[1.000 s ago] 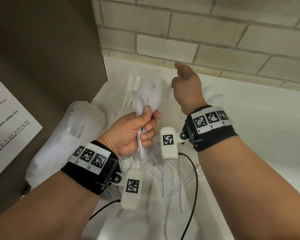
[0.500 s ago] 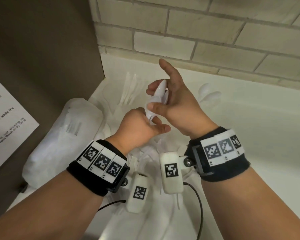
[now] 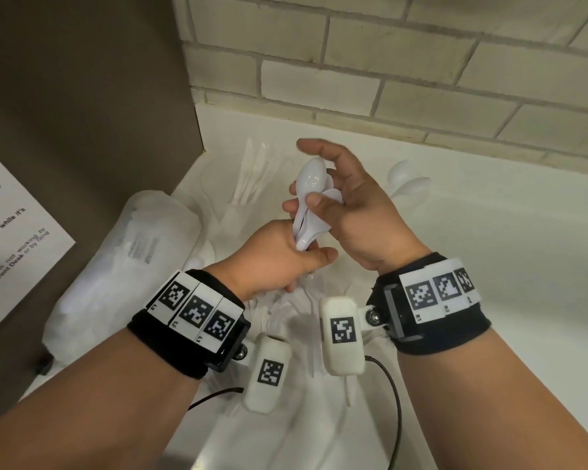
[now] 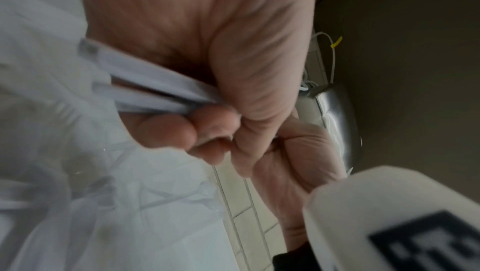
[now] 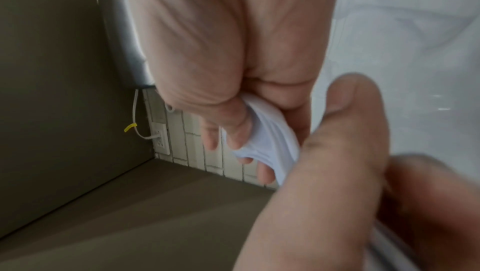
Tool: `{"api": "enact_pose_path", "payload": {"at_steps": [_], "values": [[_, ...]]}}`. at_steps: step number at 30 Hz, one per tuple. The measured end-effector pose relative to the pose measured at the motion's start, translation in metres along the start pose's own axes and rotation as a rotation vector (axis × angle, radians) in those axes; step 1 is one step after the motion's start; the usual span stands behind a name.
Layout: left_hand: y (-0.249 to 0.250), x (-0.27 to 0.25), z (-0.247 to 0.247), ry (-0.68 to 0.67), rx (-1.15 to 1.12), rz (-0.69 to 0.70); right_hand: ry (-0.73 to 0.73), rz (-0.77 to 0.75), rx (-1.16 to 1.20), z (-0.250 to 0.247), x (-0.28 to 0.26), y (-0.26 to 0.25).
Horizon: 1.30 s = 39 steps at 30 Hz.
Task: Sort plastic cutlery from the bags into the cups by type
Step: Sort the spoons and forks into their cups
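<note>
A white paper notice (image 3: pixel 11 239) on the brown panel reads partly "not working by" and "the Front Desk". The left hand (image 3: pixel 269 262) is fisted round the handles of a bunch of white plastic spoons (image 3: pixel 311 205); the right hand (image 3: pixel 350 212) pinches their bowls, index finger raised. Below, a clear plastic bag of cutlery (image 3: pixel 123 266) lies on the white surface (image 3: pixel 489 266) against a pale brick wall (image 3: pixel 387 62).
</note>
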State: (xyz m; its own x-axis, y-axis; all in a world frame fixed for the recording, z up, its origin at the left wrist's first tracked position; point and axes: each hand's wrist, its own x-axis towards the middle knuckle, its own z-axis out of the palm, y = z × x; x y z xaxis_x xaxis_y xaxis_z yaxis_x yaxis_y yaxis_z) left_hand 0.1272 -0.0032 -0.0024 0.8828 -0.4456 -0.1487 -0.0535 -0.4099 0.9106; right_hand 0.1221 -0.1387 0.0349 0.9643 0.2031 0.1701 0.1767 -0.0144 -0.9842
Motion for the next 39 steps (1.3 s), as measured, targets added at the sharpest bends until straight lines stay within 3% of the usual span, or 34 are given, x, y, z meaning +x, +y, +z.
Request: {"api": "enact_pose_path", "payload": {"at_steps": [4, 7, 13, 18, 21, 25, 27, 32, 36, 39], "values": [[-0.004, -0.002, -0.004, -0.103, -0.121, -0.077, 0.067, 0.005, -0.054, 0.000, -0.002, 0.001], [-0.004, 0.000, -0.006, -0.045, -0.132, -0.138, 0.198, -0.027, 0.001, -0.005, -0.001, 0.004], [0.000, 0.008, 0.001, 0.062, -0.153, -0.178, 0.218, -0.041, 0.134, -0.010, -0.002, 0.002], [-0.001, 0.007, 0.006, 0.020, -0.402, -0.159, 0.356, -0.031, 0.088, -0.019, -0.004, -0.004], [-0.002, 0.004, -0.003, 0.038, -0.307, -0.093, 0.444, -0.132, -0.009, -0.042, -0.003, -0.025], [-0.009, 0.000, -0.020, 0.138, -0.068, -0.021, 0.612, -0.410, -0.320, -0.084, 0.010, -0.055], [-0.015, -0.002, -0.023, 0.135, 0.075, 0.009, 0.633, -0.441, -0.468, -0.099, 0.020, -0.053], [-0.026, -0.004, -0.021, 0.047, 0.418, 0.037, 0.561, -0.246, -0.766, -0.105, 0.038, -0.010], [-0.029, -0.004, -0.019, 0.053, 0.500, 0.004, 0.517, 0.047, -0.863, -0.105, 0.043, 0.019], [-0.027, -0.008, -0.019, -0.041, 0.589, -0.053, 0.488, 0.198, -1.007, -0.104, 0.044, 0.029]]}}
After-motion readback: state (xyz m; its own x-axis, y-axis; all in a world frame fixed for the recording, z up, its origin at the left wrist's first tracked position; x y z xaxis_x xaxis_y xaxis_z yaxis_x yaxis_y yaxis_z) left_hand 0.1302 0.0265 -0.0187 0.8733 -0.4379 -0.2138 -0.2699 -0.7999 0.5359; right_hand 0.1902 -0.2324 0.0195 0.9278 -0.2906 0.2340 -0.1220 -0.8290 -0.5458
